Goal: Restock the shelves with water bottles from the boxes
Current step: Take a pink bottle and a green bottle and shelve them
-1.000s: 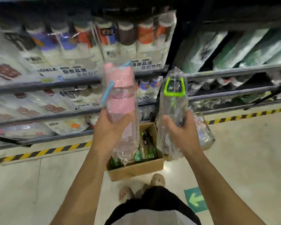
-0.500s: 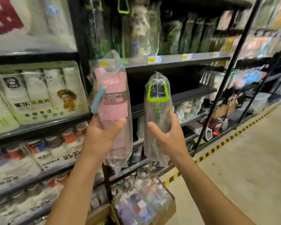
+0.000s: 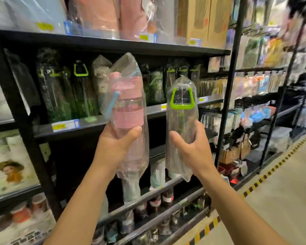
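Pink bottle [image 3: 129, 110]: plastic-wrapped, with a pale blue strap, it is standing upright at centre frame, in front of the middle shelf and not yet resting on it.
Left hand [image 3: 113, 144]: it is gripping the pink bottle low on its clear body, with the thumb lying across the front and the fingers wrapping behind.
Green-handled bottle [image 3: 181, 121]: clear and bagged, it is being held upright just right of centre, near the pink one but apart from it.
Right hand [image 3: 193, 147]: it is clasping that bottle around its lower half, with the thumb showing on the left side.
Middle shelf [image 3: 65, 125]: its front edge, carrying yellow price tags, is running across the frame behind both bottles. A row of shelved bottles [image 3: 79, 92] with the same green loop is standing on it at upper left.
Floor [image 3: 281, 200]: pale, edged with yellow-and-black tape, it is showing at lower right.
Change: a second ago the head view was pointing down at an open cardboard box by the feet. Now the box is sitting out of frame, the view is facing the racks, and both bottles are riding at shelf height.
Meaning: picking from the box is looking finished and placing is beginning. The green-handled bottle is likely heading for the matching row. Where the pink one belongs is not showing clearly, since the upper shelf is too blurred to read.
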Demonstrator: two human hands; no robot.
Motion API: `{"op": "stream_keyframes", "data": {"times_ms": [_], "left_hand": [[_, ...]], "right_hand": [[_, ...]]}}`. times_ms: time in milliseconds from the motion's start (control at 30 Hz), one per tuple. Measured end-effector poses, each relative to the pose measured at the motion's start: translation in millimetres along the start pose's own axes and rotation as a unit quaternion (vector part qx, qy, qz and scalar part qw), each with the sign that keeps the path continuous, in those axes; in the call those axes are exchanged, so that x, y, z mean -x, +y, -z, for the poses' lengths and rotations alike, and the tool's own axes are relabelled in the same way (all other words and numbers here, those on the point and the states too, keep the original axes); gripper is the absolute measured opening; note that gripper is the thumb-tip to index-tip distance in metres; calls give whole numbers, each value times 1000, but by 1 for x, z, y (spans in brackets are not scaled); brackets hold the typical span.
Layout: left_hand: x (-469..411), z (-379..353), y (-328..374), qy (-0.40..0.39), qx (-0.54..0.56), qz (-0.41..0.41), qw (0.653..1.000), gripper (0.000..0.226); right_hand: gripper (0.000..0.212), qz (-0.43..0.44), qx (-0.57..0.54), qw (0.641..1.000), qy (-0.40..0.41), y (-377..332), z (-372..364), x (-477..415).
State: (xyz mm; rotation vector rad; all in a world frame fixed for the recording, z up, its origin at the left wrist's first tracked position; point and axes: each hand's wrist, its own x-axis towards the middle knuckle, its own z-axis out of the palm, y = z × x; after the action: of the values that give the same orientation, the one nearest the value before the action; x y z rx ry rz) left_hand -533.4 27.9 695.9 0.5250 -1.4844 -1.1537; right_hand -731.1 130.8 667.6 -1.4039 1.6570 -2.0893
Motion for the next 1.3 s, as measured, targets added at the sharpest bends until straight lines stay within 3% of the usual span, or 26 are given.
{"op": "stream_keyframes", "data": {"times_ms": [367,533,667,967,1167,1300], "left_hand": [[-151,-89,-49,9,-5,-52,999,71],[-226,-121,-72,45,-16,-56,997,55],[-269,-136,-85,69,-44,-66,994,63],[-348,-175,-115,121,-107,-115,980,70],[-391,-194,-147,158,-133,-112,972,72],[-403,-192,-174,178,-164,-88,966,75]], "right_hand": [[71,54,2,999,-3,72,21,-174],[75,75,-5,997,-9,107,20,-262],[73,80,-35,996,-10,133,11,-314],[80,108,-77,988,-75,180,-24,-416],[85,91,-76,984,-133,216,-42,-474],[78,61,-63,983,-164,241,-53,-494]]}}
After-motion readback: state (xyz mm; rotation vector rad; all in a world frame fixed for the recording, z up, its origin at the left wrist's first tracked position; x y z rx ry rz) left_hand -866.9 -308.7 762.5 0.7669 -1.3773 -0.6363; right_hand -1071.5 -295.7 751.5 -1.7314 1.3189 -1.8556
